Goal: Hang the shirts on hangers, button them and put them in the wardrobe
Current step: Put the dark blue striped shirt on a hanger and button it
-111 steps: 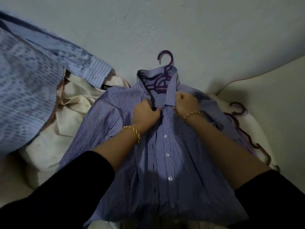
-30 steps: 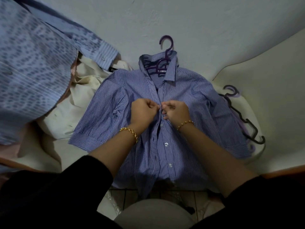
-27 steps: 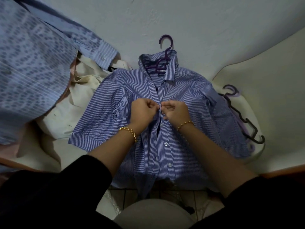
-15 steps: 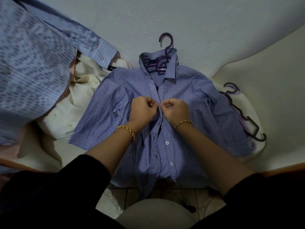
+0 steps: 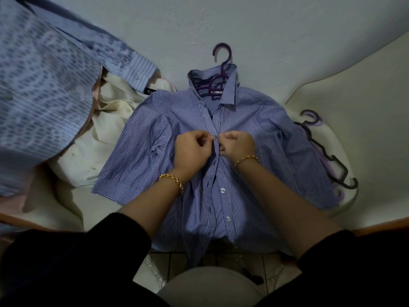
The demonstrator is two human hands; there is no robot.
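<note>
Cream cushioned surface (image 5: 365, 96) carries everything, w/ a pale grey wall (image 5: 265, 23) behind; can't tell if it's a bed or a sofa. Far left, a big pale-blue patterned shirt (image 5: 39, 96) is draped over the pile, its buttoned cuff pointing toward centre. It's prob. waiting its turn.

In the middle lies the blue-and-white striped short-sleeved shirt (image 5: 276, 138), front up, sleeves spread to both sides, hem hanging over the near edge toward the person. I'd say it's laid flat so the two front edges line up and both hands are free for buttons. A crumpled cream garment (image 5: 106, 138) sits beside its L sleeve. Just off the R sleeve is a bunch of spare dark and lilac plastic hangers (image 5: 327, 156), handy for the next shirts.

A purple plastic hanger (image 5: 222, 63) is inside the striped shirt, hook poking out past the open collar toward the wall.

L hand (image 5: 191, 151) and R hand (image 5: 238, 144) meet at the placket approx. chest height. Each is curled, pinching a front edge of the shirt, knuckles almost touching, working one button. Two clear buttons (image 5: 222, 190) show lower down; can't tell if they're fastened. Hanging looks done for this shirt and buttoning is under way. No wardrobe in view.
</note>
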